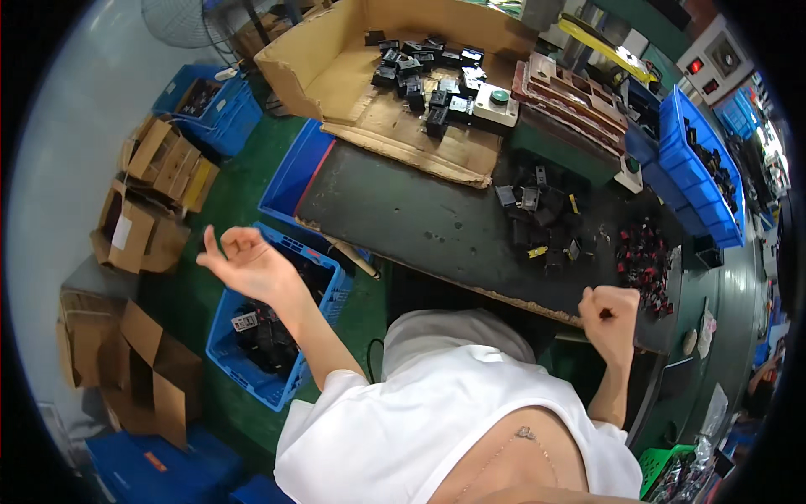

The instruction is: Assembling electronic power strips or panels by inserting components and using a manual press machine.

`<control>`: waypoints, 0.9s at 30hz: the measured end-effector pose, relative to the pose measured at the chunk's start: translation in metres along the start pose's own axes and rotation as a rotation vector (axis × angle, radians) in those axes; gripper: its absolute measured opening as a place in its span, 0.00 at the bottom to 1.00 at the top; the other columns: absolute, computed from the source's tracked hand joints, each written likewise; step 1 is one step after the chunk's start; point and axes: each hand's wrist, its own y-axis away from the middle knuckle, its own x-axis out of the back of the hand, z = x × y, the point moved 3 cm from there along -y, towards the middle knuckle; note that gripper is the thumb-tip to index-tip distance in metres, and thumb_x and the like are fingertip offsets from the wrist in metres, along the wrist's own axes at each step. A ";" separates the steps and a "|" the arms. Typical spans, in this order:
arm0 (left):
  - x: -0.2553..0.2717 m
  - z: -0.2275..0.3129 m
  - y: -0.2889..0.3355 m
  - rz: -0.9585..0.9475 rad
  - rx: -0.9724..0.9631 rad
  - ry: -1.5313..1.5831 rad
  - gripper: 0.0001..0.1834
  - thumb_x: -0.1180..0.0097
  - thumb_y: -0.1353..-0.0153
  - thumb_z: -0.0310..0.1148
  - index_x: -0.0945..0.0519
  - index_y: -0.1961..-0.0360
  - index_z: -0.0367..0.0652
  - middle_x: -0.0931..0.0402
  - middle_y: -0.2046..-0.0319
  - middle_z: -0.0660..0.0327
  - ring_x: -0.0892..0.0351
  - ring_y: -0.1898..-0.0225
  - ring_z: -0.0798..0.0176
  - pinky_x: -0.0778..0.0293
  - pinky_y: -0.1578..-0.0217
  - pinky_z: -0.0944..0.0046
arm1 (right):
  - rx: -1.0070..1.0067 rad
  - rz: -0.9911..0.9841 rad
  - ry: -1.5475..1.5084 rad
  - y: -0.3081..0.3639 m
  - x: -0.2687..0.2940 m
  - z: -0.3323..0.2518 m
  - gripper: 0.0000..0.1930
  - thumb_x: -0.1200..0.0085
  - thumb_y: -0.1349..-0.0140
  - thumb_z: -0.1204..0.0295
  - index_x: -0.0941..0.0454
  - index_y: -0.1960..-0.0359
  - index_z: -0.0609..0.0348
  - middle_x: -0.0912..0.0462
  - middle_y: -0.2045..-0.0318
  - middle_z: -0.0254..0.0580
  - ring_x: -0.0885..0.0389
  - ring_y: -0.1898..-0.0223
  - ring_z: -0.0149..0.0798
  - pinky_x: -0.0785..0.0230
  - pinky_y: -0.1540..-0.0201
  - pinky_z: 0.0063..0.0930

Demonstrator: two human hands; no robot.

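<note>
My left hand (252,267) is raised out to the left, above a blue crate (220,340) of black plastic parts (269,340). Its fingers are loosely bent and apart, with nothing visible between them. At the table's front right edge, my right hand (610,315) is closed in a fist. A small dark spot shows inside the curled fingers; whether it is a part or just a gap I cannot make out. Small red and black parts (645,260) lie in a pile beyond this hand. Farther in, black housings (537,214) sit heaped on the dark table (403,202).
A cut-open cardboard box (344,71) at the back of the table holds several black units. Beside it are a press fixture (575,97) and a green push button (499,97). A blue bin (701,168) stands at right. Cardboard boxes (143,361) line the left floor.
</note>
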 end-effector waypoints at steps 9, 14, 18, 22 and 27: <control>-0.076 -0.058 0.022 -0.648 0.120 -0.593 0.09 0.53 0.38 0.27 0.26 0.62 0.32 0.25 0.76 0.58 0.27 0.75 0.68 0.31 0.69 0.71 | 0.069 -0.002 0.319 -0.068 0.021 0.047 0.16 0.45 0.46 0.75 0.37 0.86 0.67 0.40 0.88 0.46 0.38 0.86 0.43 0.48 0.81 0.30; -0.142 -0.158 0.021 -1.478 -0.412 -1.044 0.21 0.53 0.50 0.15 0.28 0.52 0.37 0.27 0.54 0.56 0.28 0.53 0.56 0.32 0.51 0.64 | 0.218 -0.168 0.418 -0.102 0.008 0.088 0.09 0.44 0.47 0.74 0.22 0.64 0.63 0.28 0.68 0.43 0.27 0.64 0.44 0.34 0.59 0.33; -0.147 -0.214 0.009 -1.959 -0.363 -1.102 0.38 0.60 0.63 0.07 0.31 0.45 0.41 0.35 0.44 0.55 0.38 0.43 0.49 0.40 0.43 0.60 | 0.239 -0.249 0.424 -0.113 -0.004 0.100 0.10 0.44 0.46 0.72 0.21 0.62 0.61 0.29 0.63 0.41 0.29 0.58 0.44 0.35 0.54 0.33; -0.151 -0.236 0.002 -1.963 -0.321 -1.114 0.32 0.58 0.63 0.08 0.27 0.51 0.38 0.28 0.51 0.54 0.34 0.47 0.49 0.38 0.45 0.60 | 0.287 -0.339 0.356 -0.122 -0.014 0.113 0.09 0.44 0.46 0.71 0.20 0.64 0.59 0.28 0.63 0.42 0.29 0.57 0.43 0.35 0.53 0.35; -0.149 -0.233 -0.007 -1.828 -0.386 -1.207 0.17 0.42 0.55 0.21 0.24 0.60 0.35 0.26 0.60 0.54 0.26 0.59 0.50 0.30 0.56 0.59 | 0.285 -0.466 0.229 -0.138 -0.031 0.120 0.09 0.44 0.46 0.71 0.20 0.64 0.60 0.25 0.65 0.44 0.28 0.57 0.46 0.35 0.53 0.35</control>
